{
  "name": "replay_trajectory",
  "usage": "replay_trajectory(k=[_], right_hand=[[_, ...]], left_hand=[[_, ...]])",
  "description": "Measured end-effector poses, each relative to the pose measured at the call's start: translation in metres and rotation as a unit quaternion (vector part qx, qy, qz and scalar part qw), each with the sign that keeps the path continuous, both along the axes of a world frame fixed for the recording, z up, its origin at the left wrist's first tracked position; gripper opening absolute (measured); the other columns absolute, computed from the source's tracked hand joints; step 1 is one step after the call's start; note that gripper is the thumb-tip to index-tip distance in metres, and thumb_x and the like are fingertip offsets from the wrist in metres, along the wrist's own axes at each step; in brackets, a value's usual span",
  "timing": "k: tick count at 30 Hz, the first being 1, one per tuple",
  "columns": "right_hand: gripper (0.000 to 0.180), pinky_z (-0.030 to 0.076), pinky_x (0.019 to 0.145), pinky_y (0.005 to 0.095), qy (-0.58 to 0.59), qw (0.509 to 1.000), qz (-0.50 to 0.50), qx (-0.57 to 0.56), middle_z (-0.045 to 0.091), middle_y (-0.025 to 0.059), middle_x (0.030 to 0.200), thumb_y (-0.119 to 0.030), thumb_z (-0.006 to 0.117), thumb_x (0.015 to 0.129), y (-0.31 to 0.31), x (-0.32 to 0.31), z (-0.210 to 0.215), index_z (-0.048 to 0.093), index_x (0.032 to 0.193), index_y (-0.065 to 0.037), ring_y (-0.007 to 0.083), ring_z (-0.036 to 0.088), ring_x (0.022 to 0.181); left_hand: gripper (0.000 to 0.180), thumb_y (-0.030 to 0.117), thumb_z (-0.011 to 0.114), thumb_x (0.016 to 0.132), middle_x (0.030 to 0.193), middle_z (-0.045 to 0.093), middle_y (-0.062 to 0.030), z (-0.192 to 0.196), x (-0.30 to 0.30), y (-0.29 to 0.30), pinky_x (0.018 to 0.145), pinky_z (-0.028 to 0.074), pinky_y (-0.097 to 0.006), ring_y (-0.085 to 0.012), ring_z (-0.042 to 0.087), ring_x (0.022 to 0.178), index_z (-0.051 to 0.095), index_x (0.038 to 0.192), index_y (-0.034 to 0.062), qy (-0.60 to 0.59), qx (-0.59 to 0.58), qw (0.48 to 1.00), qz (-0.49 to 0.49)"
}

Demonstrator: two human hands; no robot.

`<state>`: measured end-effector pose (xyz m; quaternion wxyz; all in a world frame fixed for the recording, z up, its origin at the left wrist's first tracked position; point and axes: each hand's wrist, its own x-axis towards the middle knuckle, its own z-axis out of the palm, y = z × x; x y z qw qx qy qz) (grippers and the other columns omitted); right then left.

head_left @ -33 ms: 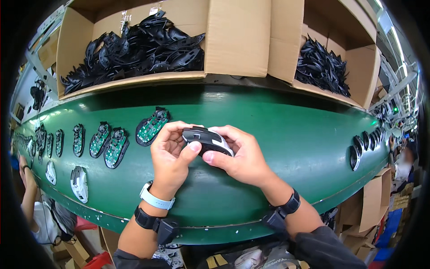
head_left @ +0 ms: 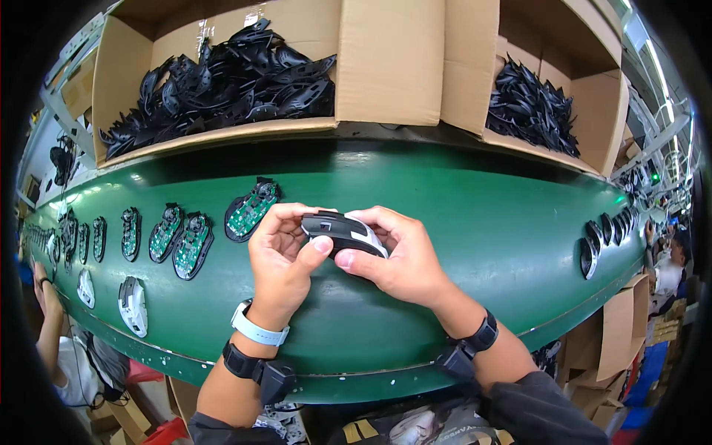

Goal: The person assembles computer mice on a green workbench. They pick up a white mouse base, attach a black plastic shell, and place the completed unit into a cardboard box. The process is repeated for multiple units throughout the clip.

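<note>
Black-and-white plastic, a computer mouse (head_left: 345, 233), is pinched between both hands above the middle of a green conveyor belt (head_left: 475, 222). Left hand (head_left: 280, 256) fingers curl over its far left end, thumb pressed against its near side. Right hand (head_left: 397, 256) fingers wrap its right end, thumb tip beside the left thumb. Both wrists wear black straps; the left also has a pale wristband. Just left of the hands lie green circuit boards in black mouse bases (head_left: 252, 210), in a row along the belt. Behind, two cardboard boxes (head_left: 389, 63) hold heaps of black plastic shells (head_left: 230, 74).
</note>
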<state>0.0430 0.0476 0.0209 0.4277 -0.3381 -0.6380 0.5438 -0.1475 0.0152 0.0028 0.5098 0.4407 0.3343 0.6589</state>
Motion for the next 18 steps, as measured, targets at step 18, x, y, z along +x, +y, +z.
replay_trajectory(k=[18], right_hand=[[0.042, 0.045, 0.113, 0.0495, -0.316, 0.895, -0.048, 0.312, 0.058, 0.0187, 0.148, -0.020, 0.078, 0.091, 0.028, 0.029, -0.033, 0.070, 0.132, -0.013, 0.0394, 0.055, 0.135]], left_hand=[[0.049, 0.005, 0.065, 0.083, 0.117, 0.069, -0.0249, 0.014, -0.039, 0.016, 0.092, 0.053, -0.048, -0.0421, 0.067, 0.106, 0.058, 0.131, -0.0012, 0.528, -0.179, 0.809, 0.188]])
